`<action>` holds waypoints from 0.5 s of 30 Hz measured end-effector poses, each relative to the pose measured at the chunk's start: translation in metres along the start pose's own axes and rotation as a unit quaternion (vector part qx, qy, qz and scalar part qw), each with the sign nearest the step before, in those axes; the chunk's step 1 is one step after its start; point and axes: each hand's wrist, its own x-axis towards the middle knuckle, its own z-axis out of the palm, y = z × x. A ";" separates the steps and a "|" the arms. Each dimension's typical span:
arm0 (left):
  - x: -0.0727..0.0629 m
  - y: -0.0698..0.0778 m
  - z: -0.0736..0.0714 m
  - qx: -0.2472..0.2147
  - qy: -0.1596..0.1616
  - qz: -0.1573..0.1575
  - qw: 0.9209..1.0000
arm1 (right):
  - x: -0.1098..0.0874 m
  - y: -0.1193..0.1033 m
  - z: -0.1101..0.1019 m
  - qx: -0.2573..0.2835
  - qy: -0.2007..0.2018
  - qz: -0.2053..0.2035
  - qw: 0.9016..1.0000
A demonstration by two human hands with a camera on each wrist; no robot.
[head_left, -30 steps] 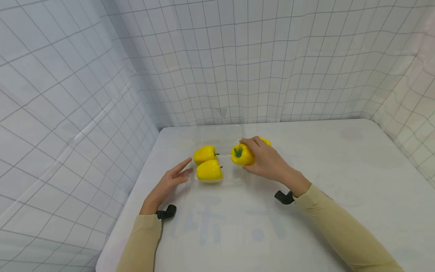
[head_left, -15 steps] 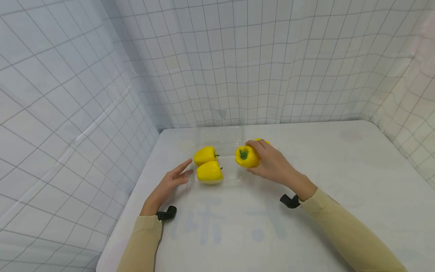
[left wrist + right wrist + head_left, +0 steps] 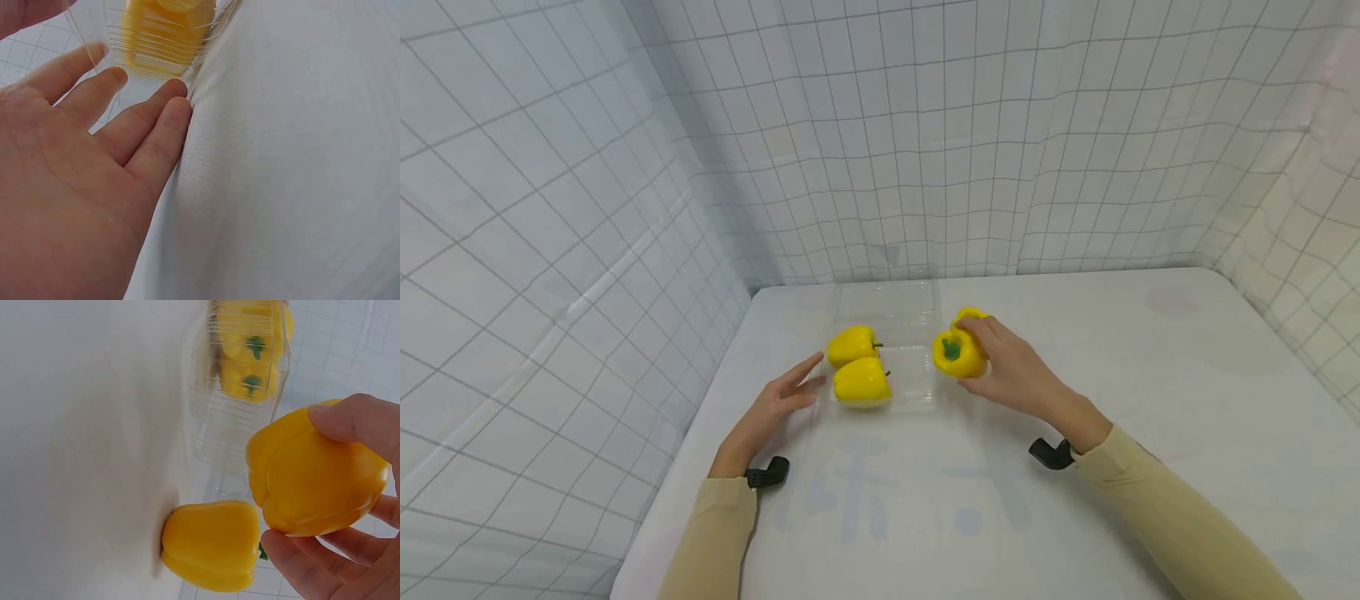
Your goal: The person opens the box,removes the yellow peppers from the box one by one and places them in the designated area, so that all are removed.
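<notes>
Faint bluish marks [image 3: 852, 500] on white tabletop [image 3: 1120, 358] — illegible; no readable text.

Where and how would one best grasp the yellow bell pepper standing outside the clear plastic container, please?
Probably from above, gripping the yellow bell pepper by opposite sides: its rounded body stands upright, green stem up, apart from the clear plastic container.

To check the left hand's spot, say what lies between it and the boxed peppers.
The clear ribbed container wall; the left wrist view shows it.
</notes>
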 end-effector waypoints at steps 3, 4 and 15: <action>0.000 -0.001 0.000 -0.002 0.000 0.000 1.000 | -0.003 0.001 0.001 0.001 -0.002 0.008 1.000; -0.001 -0.001 0.000 -0.002 0.000 -0.001 1.000 | -0.005 0.002 0.001 0.003 -0.003 0.012 1.000; -0.001 0.000 0.000 0.004 0.000 0.006 1.000 | -0.017 0.012 0.005 0.023 -0.015 0.071 0.997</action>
